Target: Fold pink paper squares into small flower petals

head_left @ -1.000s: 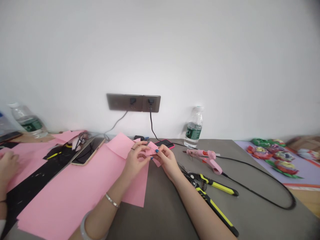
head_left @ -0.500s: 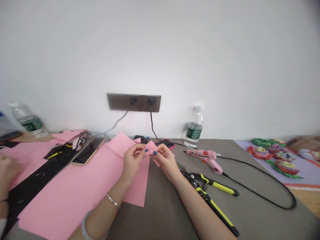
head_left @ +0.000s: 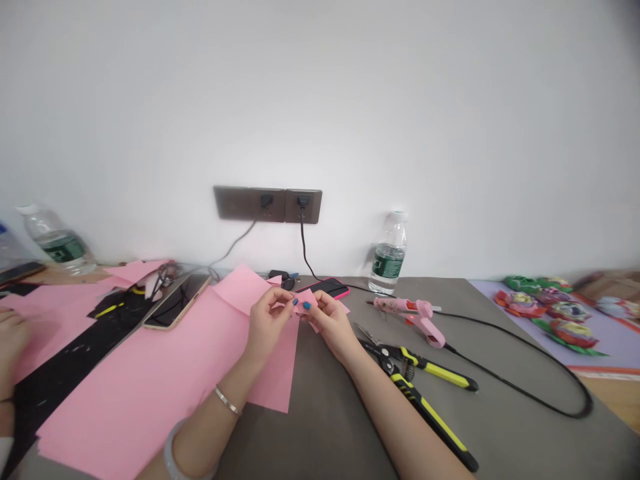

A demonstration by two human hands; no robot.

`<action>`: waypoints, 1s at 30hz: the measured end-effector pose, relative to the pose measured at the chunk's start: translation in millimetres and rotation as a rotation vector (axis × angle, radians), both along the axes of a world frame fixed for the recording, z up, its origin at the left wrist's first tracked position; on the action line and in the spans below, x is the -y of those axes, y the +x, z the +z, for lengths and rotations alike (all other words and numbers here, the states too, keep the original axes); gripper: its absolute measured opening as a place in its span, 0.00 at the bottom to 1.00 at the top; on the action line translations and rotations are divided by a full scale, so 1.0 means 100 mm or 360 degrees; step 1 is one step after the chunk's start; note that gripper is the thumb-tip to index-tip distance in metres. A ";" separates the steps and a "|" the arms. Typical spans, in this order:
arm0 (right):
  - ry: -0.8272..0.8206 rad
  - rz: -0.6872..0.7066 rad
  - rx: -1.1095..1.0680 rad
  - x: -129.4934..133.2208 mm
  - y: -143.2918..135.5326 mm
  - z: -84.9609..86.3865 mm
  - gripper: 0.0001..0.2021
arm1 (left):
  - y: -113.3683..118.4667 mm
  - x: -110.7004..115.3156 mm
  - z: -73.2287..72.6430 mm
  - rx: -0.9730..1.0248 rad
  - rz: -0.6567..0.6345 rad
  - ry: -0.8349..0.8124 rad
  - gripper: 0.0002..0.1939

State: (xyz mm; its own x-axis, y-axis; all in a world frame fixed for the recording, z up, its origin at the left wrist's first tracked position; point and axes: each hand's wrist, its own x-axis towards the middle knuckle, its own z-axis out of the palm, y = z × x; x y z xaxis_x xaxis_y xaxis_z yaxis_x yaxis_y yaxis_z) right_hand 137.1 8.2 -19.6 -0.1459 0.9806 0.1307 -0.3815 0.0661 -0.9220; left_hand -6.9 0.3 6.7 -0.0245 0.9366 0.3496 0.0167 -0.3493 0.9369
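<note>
Between my two hands is a small folded piece of pink paper (head_left: pixel 306 298), held up above the table. My left hand (head_left: pixel 269 321) pinches its left side between thumb and fingers. On the right side, my right hand (head_left: pixel 333 323) grips it with the thumb pressed on the front. My fingers hide part of the folds. Under and left of my left forearm lie large pink paper sheets (head_left: pixel 145 380). Just behind the folded piece rests a phone with a pink case (head_left: pixel 336 288).
Right of my arm lie yellow-black pliers (head_left: pixel 425 367) and a pink glue gun (head_left: pixel 410 310) with a looping black cable. A water bottle (head_left: pixel 389 257) stands by the wall. Another phone (head_left: pixel 177 303) lies left. Paper flowers (head_left: pixel 570 327) sit far right. Another person's hand (head_left: pixel 11 340) is far left.
The pink paper piece has been tilted and lowered slightly between my fingers; its pointed top no longer stands up. More of the phone behind it shows. The other person's hand has shifted slightly left.
</note>
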 end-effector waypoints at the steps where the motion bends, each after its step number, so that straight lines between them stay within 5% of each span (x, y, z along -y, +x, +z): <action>1: 0.0007 0.0006 0.0014 0.00 0.00 0.00 0.16 | 0.00 0.00 0.00 0.0015 -0.0008 0.0000 0.03; 11: 0.0047 -0.0059 0.0116 0.01 0.04 0.04 0.15 | -0.01 -0.04 -0.01 0.0141 -0.0175 -0.0269 0.16; 19: 0.0087 -0.0089 0.0352 0.02 0.10 0.11 0.17 | -0.04 -0.07 -0.05 -0.0006 -0.0323 -0.0305 0.14; 30: 0.0029 0.0014 0.0377 0.01 0.09 0.06 0.18 | -0.02 -0.09 -0.01 0.0362 -0.0432 -0.0625 0.16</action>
State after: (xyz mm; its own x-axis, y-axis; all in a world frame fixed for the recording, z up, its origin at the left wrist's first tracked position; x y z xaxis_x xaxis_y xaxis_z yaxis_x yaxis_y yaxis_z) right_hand 145.7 6.9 -13.1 -0.1830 0.9770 0.1094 -0.1552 0.0812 -0.9846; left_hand -9.0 9.5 5.7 0.2024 0.9792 -0.0147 -0.2447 0.0651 0.9674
